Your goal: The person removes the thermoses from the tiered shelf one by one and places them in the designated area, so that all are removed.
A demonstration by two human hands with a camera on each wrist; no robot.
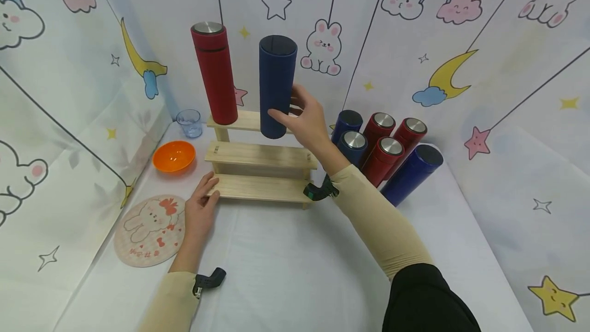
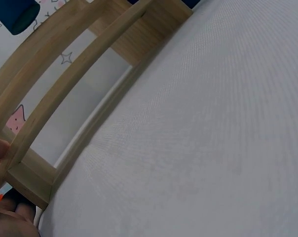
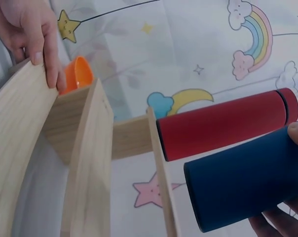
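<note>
My right hand [image 1: 306,119] grips a blue thermos flask [image 1: 276,83] near its lower end. The flask is upright in the head view, its base close by the top tier of a three-tier wooden rack [image 1: 260,187]. On that tier's left end stands a red thermos flask [image 1: 215,78] with a silver top. In the right wrist view the blue flask [image 3: 242,180] hangs beside the red one, thumb on one side and fingers on the other. At the left end of the bottom tier, my left hand [image 1: 200,209] holds the rack's edge between thumb and fingers.
Several red and blue flasks [image 1: 389,150] stand grouped right of the rack, under my right forearm. An orange bowl [image 1: 174,157] and a clear blue glass [image 1: 189,123] are at the left. A round bunny mat [image 1: 149,232] lies beside my left wrist. Patterned cloth walls surround the table.
</note>
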